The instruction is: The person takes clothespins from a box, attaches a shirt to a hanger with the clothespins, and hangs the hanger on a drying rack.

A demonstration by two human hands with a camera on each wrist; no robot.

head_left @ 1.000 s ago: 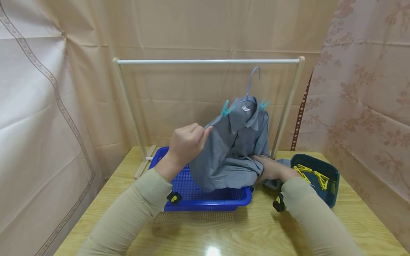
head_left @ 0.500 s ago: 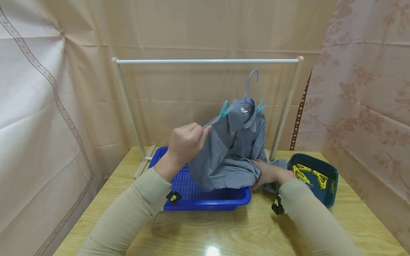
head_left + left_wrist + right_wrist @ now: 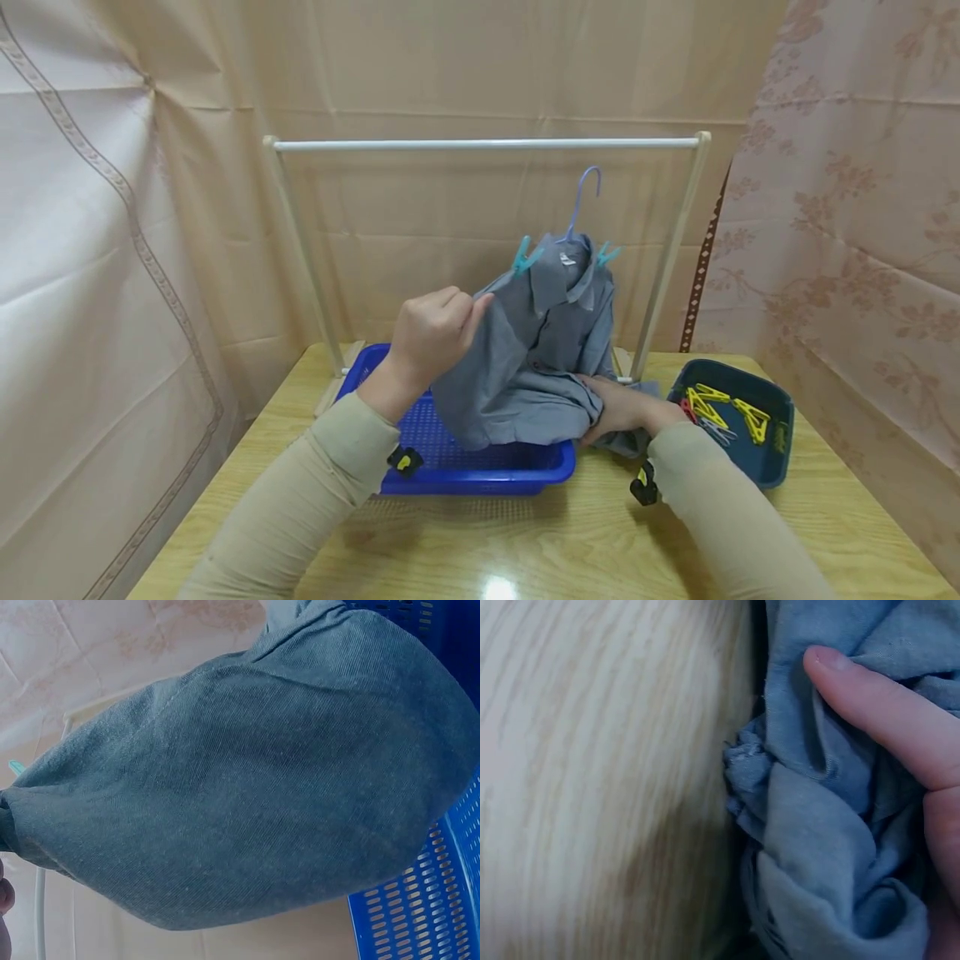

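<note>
A grey-blue button-up shirt (image 3: 510,375) is on a hanger (image 3: 577,204) whose purple hook sticks up from the collar, touching no rail. Turquoise clothespins (image 3: 523,257) pinch it at both shoulders. My left hand (image 3: 435,327) has curled fingers and pinches the shirt near its left-hand shoulder. Lower right, my right hand (image 3: 622,407) grips the bunched lower part; its thumb (image 3: 885,716) presses on the folds in the right wrist view. Taut shirt cloth (image 3: 247,795) fills most of the left wrist view, with only fingertips showing at the edge.
A blue perforated basket (image 3: 480,477) sits under the shirt on the wooden table (image 3: 600,533). Behind stands a drying rack with a white rail (image 3: 480,144). At right, a dark green bin (image 3: 780,467) holds several yellow clothespins (image 3: 752,419) and others.
The shirt and hanger have shifted slightly left, and the hook has dropped a little. My right hand has moved left with the cloth; my left hand has barely moved.
</note>
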